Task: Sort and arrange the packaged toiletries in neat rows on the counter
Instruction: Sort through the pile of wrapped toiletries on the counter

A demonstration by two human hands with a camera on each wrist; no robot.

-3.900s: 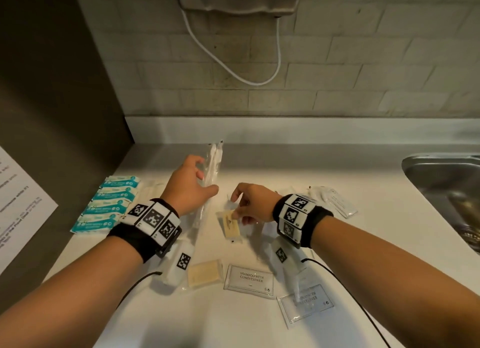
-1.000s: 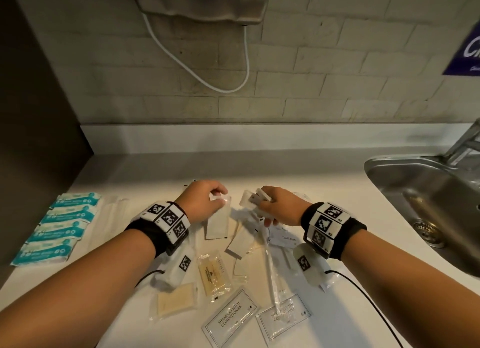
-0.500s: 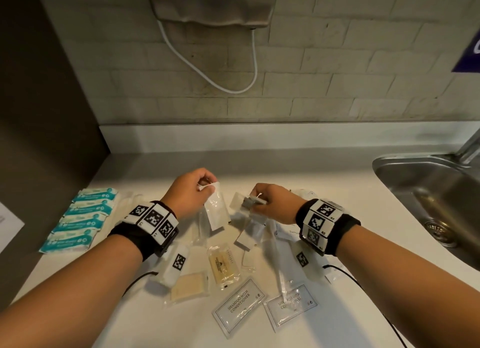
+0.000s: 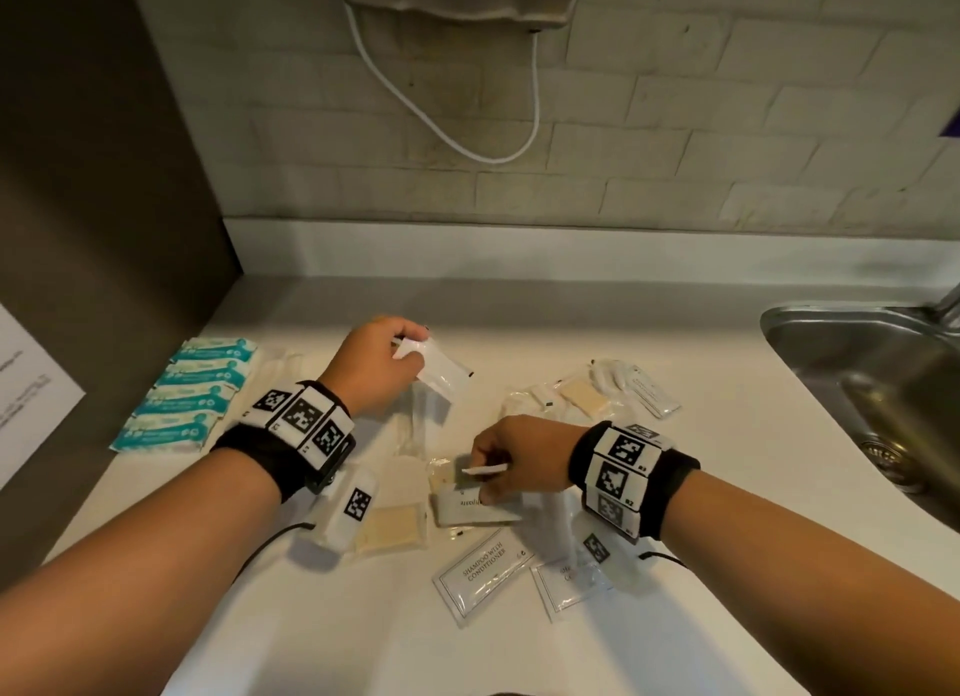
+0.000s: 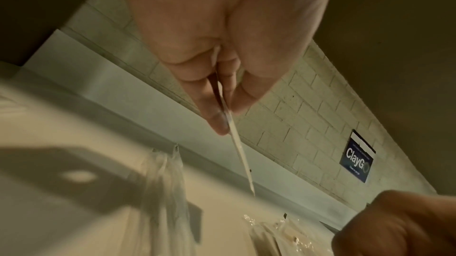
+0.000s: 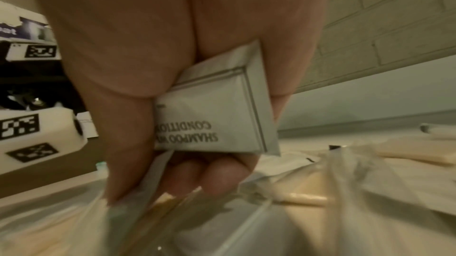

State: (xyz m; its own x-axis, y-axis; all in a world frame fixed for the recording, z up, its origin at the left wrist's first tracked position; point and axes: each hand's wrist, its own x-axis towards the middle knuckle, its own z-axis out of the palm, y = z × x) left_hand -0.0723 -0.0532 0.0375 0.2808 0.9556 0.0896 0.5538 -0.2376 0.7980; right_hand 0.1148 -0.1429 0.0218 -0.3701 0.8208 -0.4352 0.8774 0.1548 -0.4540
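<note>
My left hand point(image 4: 408, 349) hovers over the back of the white counter point(image 4: 675, 487) and pinches a flat white sachet point(image 4: 440, 370). The left wrist view shows that sachet point(image 5: 233, 133) edge-on between thumb and fingers point(image 5: 214, 121). My right hand point(image 4: 483, 466) is lower, over the loose pile, with its fingers curled round a shampoo sachet point(image 6: 212, 116). Only that sachet's thin edge point(image 4: 485, 469) shows from the head view. Beneath this hand lie a toothpaste packet point(image 4: 470, 508) and clear-wrapped soap point(image 4: 389, 531).
Teal packets point(image 4: 189, 399) lie in a row at the left, next to the dark side wall. Two shampoo sachets point(image 4: 483, 573) lie near the front. More wrapped items point(image 4: 587, 399) sit at the right. A steel sink point(image 4: 857, 378) opens at the far right.
My left hand has carried its white sachet back and to the left. My right hand has come nearer and lower over the pile, still holding its sachet.
</note>
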